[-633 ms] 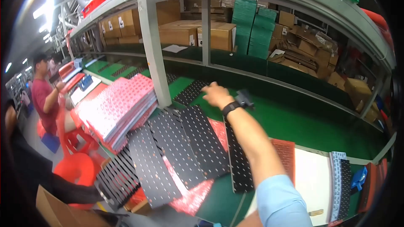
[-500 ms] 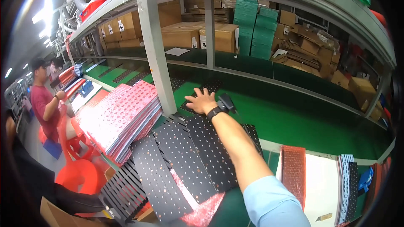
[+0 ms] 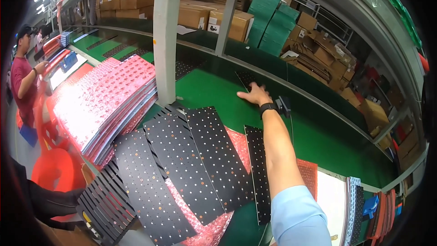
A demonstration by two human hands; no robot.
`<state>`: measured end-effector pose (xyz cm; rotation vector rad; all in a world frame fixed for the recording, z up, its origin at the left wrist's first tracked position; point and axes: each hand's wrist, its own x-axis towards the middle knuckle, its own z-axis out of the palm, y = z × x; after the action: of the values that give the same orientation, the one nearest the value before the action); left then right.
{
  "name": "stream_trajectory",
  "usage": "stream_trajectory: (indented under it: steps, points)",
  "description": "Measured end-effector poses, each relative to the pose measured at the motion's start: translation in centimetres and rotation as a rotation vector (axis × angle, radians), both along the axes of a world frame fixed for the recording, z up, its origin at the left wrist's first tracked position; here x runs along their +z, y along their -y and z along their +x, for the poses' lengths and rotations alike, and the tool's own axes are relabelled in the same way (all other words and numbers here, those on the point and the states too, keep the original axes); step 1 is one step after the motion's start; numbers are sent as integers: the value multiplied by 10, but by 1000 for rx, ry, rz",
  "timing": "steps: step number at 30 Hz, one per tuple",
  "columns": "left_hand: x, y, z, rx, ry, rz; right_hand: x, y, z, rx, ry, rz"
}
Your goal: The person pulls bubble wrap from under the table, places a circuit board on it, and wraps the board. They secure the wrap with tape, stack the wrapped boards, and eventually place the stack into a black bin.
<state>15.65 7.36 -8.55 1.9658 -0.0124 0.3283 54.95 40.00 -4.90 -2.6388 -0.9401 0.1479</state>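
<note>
Green stacks (image 3: 262, 18) stand beyond the hand (image 3: 256, 94); brown cartons (image 3: 189, 17) beyond it, leftward; red chair (image 3: 45, 164) well left.

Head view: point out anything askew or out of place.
The black dotted panels lie fanned at mismatched angles, partly over pink plastic wrap, so their edges don't line up. Beyond the green work surface, cardboard sits in a jumbled heap rather than neatly stacked.

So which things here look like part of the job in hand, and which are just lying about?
Likely in the job:
dark dotted strip at the right hand's fingers
green belt under it
fanned black panels

Apparently lying about:
cardboard boxes
green stacks
red stool
</note>
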Motion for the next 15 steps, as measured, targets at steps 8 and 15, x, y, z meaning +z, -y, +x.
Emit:
stream_trajectory:
  steps: [8, 15]
  points:
    - [-4, 28, 12, 88, 50, -283, 8, 55, 39, -44, 59, -154]
    - [-30, 62, 27, 152, 122, -699, 12, 101, 34, -112, 100, -78]
